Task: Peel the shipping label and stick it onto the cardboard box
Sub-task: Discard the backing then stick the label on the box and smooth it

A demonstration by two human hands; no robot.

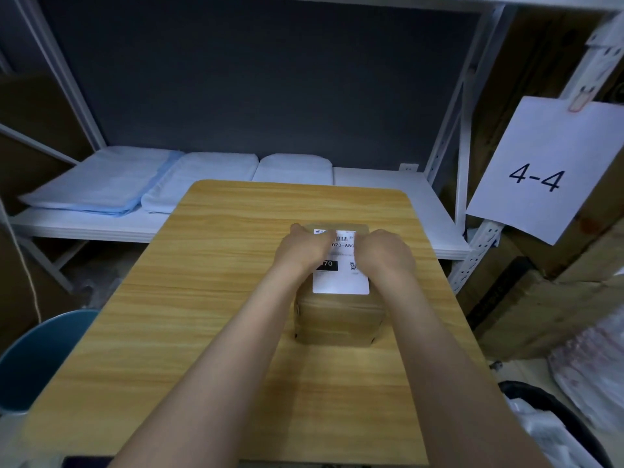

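Shipping label (pixel 341 280) lies flat on top of the cardboard box (pixel 339 320), which sits mid-tabletop (pixel 209 292). Both hands press down on it, grasping nothing: left hand (pixel 300 249) and right hand (pixel 385 251) with fingers spread flat over its far half.

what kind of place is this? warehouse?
Probably a small stockroom or packing station: metal shelving holding folded linens, a paper location tag reading 4-4, and a shipping label lying on a cardboard box.

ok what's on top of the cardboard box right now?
The white shipping label lies on the cardboard box top, with the left hand and right hand on it. The hands cover part of its print and the box's far edge.
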